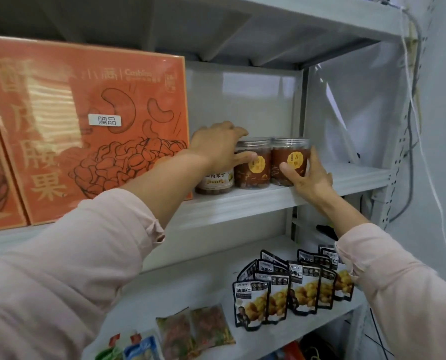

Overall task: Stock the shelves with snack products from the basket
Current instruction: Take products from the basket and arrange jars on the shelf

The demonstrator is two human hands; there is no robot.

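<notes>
Two clear plastic jars with brown labels stand side by side on the grey upper shelf (351,178). My left hand (219,146) grips the left brown jar (255,172) from its left side, thumb across the label. My right hand (307,175) holds the right brown jar (290,157), thumb on its front and fingers up its right side. A third jar with a cream label (216,181) stands left of them, partly hidden behind my left wrist. The basket is out of sight.
Large orange cashew gift boxes (92,126) lean upright at the left of the same shelf. On the lower shelf (190,289) stand rows of black-and-yellow chestnut pouches (289,289) and flat clear snack packets (193,331). White cables (414,105) hang along the right post.
</notes>
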